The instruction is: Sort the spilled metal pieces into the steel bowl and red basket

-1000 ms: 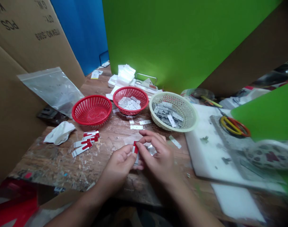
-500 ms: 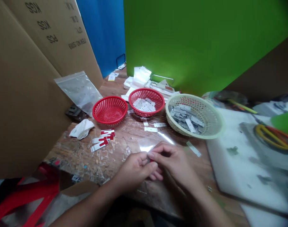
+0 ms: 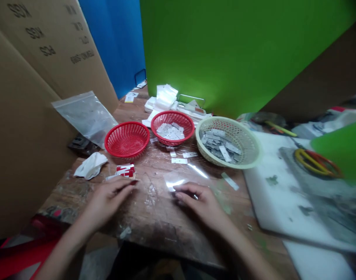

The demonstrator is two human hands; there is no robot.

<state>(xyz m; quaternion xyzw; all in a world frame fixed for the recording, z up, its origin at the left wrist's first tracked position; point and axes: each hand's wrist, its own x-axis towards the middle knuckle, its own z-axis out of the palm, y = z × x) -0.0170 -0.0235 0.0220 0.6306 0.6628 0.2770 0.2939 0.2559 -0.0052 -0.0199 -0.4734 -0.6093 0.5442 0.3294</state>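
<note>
My left hand is over the left of the table, thumb and index finger closed on a strip with a dark red end, mostly hidden by the fingers. Right beside it lies a small pile of red-and-white strips, partly covered by the hand. My right hand is above a clear plastic sheet, its fingers curled and thumb near the index tip. Something small and shiny shows among those fingers, too unclear to name.
Behind the hands stand a red basket, a second red basket with white pieces and a pale green basket with metal plates. Loose strips lie before them. A white board is at right, crumpled tissue at left.
My hands, together at the middle before, have moved apart. The left has gone left to the red-and-white strips; the right remains near the plastic sheet. The view has shifted slightly right.
</note>
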